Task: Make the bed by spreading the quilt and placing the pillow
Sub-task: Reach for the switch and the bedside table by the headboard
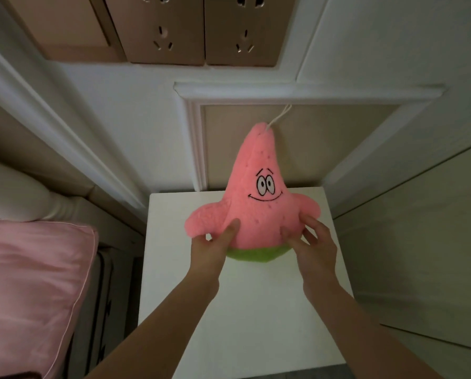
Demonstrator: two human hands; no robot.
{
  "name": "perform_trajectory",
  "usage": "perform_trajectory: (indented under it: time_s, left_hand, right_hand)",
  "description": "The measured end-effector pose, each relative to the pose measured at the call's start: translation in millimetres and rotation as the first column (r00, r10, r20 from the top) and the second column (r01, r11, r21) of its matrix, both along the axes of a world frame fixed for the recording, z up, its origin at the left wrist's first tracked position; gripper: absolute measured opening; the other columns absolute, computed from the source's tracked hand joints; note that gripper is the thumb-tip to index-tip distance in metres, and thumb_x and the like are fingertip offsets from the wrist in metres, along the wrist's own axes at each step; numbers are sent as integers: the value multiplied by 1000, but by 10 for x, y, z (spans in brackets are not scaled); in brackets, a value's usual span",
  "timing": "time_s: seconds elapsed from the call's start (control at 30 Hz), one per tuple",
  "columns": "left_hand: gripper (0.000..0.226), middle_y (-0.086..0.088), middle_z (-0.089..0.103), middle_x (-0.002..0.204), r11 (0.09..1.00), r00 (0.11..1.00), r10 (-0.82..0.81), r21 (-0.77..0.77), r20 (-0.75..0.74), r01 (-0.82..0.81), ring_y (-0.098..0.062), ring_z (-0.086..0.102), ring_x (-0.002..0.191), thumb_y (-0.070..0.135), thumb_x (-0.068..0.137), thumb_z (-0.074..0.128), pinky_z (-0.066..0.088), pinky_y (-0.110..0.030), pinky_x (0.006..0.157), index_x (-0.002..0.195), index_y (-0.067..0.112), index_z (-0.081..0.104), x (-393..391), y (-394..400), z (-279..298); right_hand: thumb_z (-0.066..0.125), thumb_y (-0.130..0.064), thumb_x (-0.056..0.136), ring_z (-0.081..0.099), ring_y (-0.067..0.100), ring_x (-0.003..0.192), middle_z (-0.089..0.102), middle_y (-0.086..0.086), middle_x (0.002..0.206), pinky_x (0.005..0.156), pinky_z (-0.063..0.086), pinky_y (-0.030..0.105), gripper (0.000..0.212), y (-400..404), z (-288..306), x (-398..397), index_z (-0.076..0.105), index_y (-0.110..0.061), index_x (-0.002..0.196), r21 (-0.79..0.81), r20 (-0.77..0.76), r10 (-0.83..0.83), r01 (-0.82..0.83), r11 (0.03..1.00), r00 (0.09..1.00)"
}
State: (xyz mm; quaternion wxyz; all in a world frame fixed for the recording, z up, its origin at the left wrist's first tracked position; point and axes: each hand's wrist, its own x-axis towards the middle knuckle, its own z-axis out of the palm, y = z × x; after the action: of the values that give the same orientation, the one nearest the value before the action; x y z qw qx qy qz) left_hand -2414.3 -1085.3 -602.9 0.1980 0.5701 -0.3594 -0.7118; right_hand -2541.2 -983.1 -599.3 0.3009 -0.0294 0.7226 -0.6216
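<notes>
At the far edge of the white desk (245,310), a pink star-shaped plush toy with green shorts (252,195) is held upright by both hands.

The toy's lower body is gripped by the left hand (215,243), its thumb laid up the front and its fingers (201,237) tucked under the toy's arm. The right hand (312,246) is set against the other side, thumb pressed into the plush and fingers (315,224) curled loosely at the toy's other arm. A white loop of cord (279,116) is seen at the toy's pointed tip, against the panelled wall (338,146). Beige wall sockets (201,31) are mounted above. Beyond the desk's left edge, a pink satin pillow (32,283) is seen lying on the bed, with a white pillow (18,195) behind it. The quilt cannot be made out.
</notes>
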Motion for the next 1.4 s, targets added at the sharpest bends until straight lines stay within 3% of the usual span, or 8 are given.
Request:
perform_trajectory:
  time_s: [0.1,0.27,0.37,0.57,0.73,0.97,1.13,1.4]
  left_hand:
    - [67,-1,55,126,999,998,47,-22,-41,-48,-20,54,116,24,71,79,41,-41,104,127,20,43,-90,-76,-103]
    - [102,-5,51,132,993,994,59,105,-93,-49,-23,52,117,21,57,87,41,-41,103,140,15,26,-228,-243,-341]
    - [78,-3,54,127,997,997,-68,22,30,67,-23,52,114,25,72,78,43,-33,92,136,14,36,-216,-231,-498]
    - [112,-5,37,146,991,995,-10,137,94,-3,-27,45,126,46,73,73,40,-48,102,147,31,-10,-118,-61,-573]
    - [105,3,17,156,989,983,132,42,131,-138,-27,29,138,48,74,70,26,-49,110,147,39,-6,-25,24,-284]
    - [81,12,29,146,866,963,208,-490,169,-101,-15,23,139,41,76,71,25,-43,113,143,33,27,14,-181,806]
    - [32,20,50,114,633,983,171,-772,64,-60,-10,48,113,30,84,54,40,-32,96,115,30,53,258,-194,2125]
    - [7,3,62,76,289,911,373,-910,-178,-296,-23,53,60,30,82,51,45,-33,56,78,29,56,1621,245,4382]
  right_hand:
    - [79,-2,69,51,9,115,49,-27,109,100,43,33,49,-37,-38,-12,61,-34,100,14,-27,1,0,1000,1000]
    - [69,-18,83,43,6,121,47,-17,122,93,37,22,48,-81,-153,-95,51,-31,125,142,-109,204,-188,972,973]
    - [54,-23,94,39,7,127,40,-12,129,89,40,10,50,-70,-287,-81,37,-24,141,74,8,266,-265,961,964]
    - [57,-32,91,33,4,130,33,-13,142,110,33,37,56,46,-422,-47,32,-36,142,216,-104,331,-304,928,938]
    - [57,-35,90,31,7,131,30,-12,145,106,31,35,56,109,-170,-65,31,-43,139,368,-293,384,-267,890,876]
    - [55,-27,92,31,-2,120,34,-15,134,100,25,22,54,-209,1020,-107,35,-24,142,363,-390,496,-365,857,776]
    - [58,-36,84,64,14,85,69,-9,90,78,51,33,7,-354,2265,85,64,-39,88,78,-431,396,-404,912,811]
    - [46,-45,77,48,13,45,56,0,53,42,33,20,42,-327,4259,1060,65,-9,77,-287,-451,560,-707,646,695]
